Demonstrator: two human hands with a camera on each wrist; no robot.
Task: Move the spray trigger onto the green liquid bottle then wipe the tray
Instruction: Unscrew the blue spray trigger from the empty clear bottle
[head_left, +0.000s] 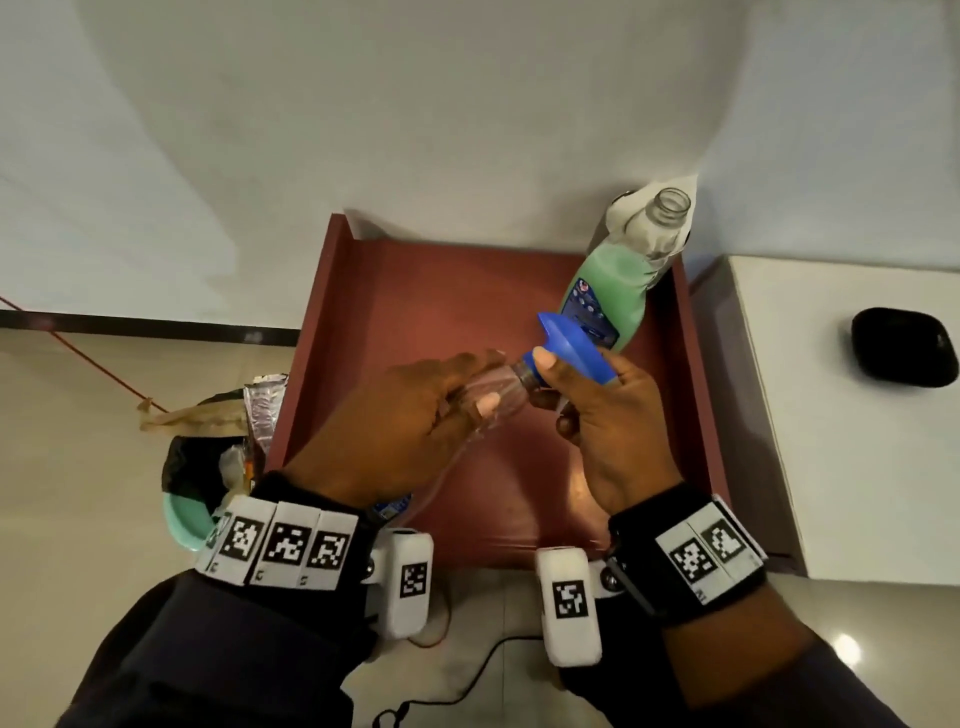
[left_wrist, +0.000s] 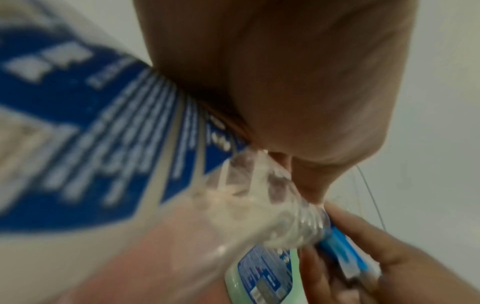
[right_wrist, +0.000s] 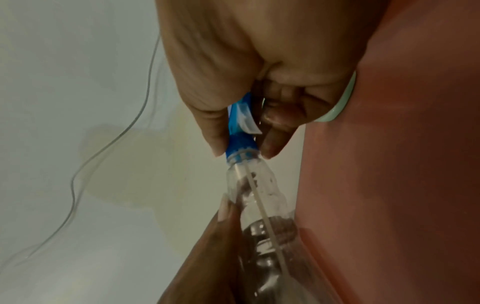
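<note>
My left hand (head_left: 415, 410) grips a clear empty bottle (head_left: 488, 395) held tilted over the dark red tray (head_left: 395, 291). My right hand (head_left: 587, 410) grips the blue spray trigger (head_left: 576, 348) at its collar, which still sits on the clear bottle's neck (right_wrist: 241, 158). The trigger's dip tube (right_wrist: 262, 207) runs down inside the clear bottle (right_wrist: 262, 197). The green liquid bottle (head_left: 613, 280) stands uncapped at the tray's far right corner, its open mouth (head_left: 672, 200) bare. In the left wrist view the clear bottle (left_wrist: 259, 205) and its blue label (left_wrist: 103, 127) fill the frame.
A white surface (head_left: 831, 415) with a black case (head_left: 904, 345) on it lies right of the tray. A bin with a black bag (head_left: 202, 467) and a teal rim stands left of the tray. A black cable (head_left: 467, 670) runs on the floor.
</note>
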